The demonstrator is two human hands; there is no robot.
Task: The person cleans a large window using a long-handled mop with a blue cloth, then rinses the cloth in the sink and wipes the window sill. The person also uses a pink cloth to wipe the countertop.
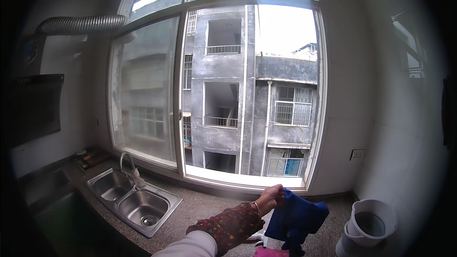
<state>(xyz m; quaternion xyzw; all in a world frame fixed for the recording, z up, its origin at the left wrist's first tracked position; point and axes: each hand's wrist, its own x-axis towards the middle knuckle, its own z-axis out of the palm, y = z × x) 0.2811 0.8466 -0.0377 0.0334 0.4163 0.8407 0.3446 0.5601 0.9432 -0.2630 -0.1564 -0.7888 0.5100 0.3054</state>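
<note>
My left hand (pixel 274 195), in a dark red floral sleeve cover over a pale sleeve, pinches the upper left corner of a blue cloth (pixel 298 216). The cloth hangs in folds over the counter, in front of the lower right of the window, with a darker bunched part at its lower end. Just left of that end lies a pink cloth (pixel 272 253), and beside it is a white plastic tool (pixel 263 240), partly hidden by the blue cloth. My right hand is out of view.
A steel double sink (pixel 150 233) with a faucet (pixel 129 166) is set in the speckled counter (pixel 194 207) at left. A white bucket (pixel 390 217) holding greyish liquid stands at the right. Beyond the counter is a large sliding window with its right side open, above a white sill (pixel 242 181).
</note>
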